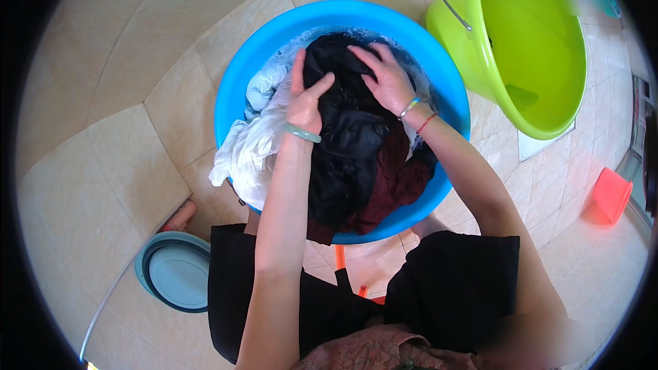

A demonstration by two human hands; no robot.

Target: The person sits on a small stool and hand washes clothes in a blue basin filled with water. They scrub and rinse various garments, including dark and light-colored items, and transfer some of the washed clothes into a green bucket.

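Observation:
A wide blue basin (229, 89) holds wet laundry in soapy water. In its middle bunches a black garment (343, 133), with both my hands on its far part. My left hand (306, 99), a pale green bangle at its wrist, touches the black cloth's left side, thumb and forefinger spread. Across from it, my right hand (391, 85) rests on the cloth with its fingers apart; the fingertips lie on the fabric. White cloth (250, 154) lies left of my left hand and hangs over the rim. A dark red garment (394, 192) lies at the near right of the basin.
A lime green bucket (473, 41) with a metal handle leans open beside the basin at the far right. A grey-blue collapsible bowl (179, 273) sits at the near left. A coral red container (608, 195) stands on the tiled floor (541, 178) at the right.

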